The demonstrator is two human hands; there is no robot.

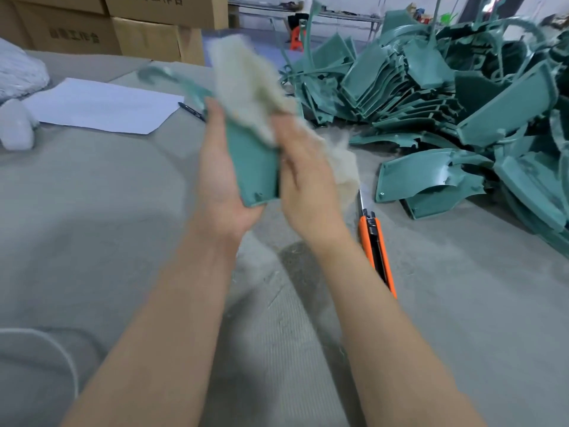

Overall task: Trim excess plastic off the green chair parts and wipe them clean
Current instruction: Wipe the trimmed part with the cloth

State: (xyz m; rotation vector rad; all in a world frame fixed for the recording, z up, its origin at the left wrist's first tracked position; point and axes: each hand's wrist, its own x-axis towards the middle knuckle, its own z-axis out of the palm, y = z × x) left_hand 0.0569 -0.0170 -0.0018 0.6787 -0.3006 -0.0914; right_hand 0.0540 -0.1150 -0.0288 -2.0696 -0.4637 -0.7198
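My left hand (220, 174) holds a green chair part (254, 163) upright above the table, fingers along its left edge and palm under its lower end. A thin curved green strip (172, 80) runs up and left from the part's top, blurred. My right hand (303, 167) grips a pale fluffy cloth (246, 87) against the part's right side; the cloth drapes over the part's upper half and trails out to the right of my hand. An orange utility knife (375, 241) lies on the table right of my right forearm, blade out and pointing away from me.
A big heap of green chair parts (446, 103) fills the right side of the grey-covered table (92, 226). A white sheet of paper (101, 106) and a pen (191, 111) lie at the left. Cardboard boxes (123, 29) stand behind. A white bag (18, 72) sits far left.
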